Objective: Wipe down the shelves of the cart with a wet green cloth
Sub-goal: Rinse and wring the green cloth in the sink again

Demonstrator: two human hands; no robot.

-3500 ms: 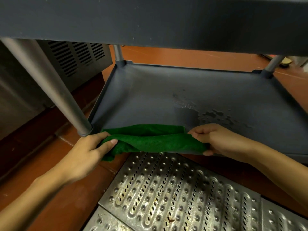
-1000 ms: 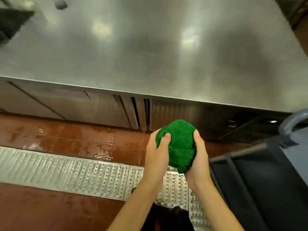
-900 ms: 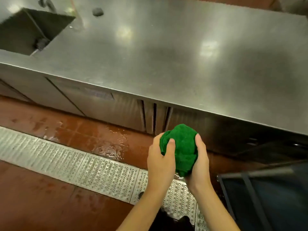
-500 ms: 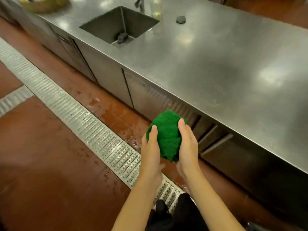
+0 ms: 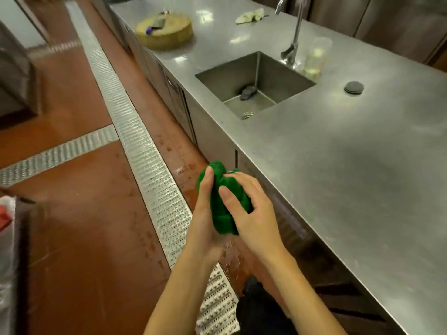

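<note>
Steel counter [image 5: 338, 165], sunken sink [image 5: 229, 76] with tap [image 5: 290, 50], round wooden block [image 5: 164, 32], perhaps a plastic cup [image 5: 315, 56], floor grate [image 5: 135, 131]

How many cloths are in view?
2: the green cloth gripped by left hand and right hand; a pale rag on the counter past the faucet. The dark lump in the sink may be another.

Green cloth [image 5: 223, 201], red-brown floor [image 5: 79, 226], silver counter [image 5: 350, 165].
</note>
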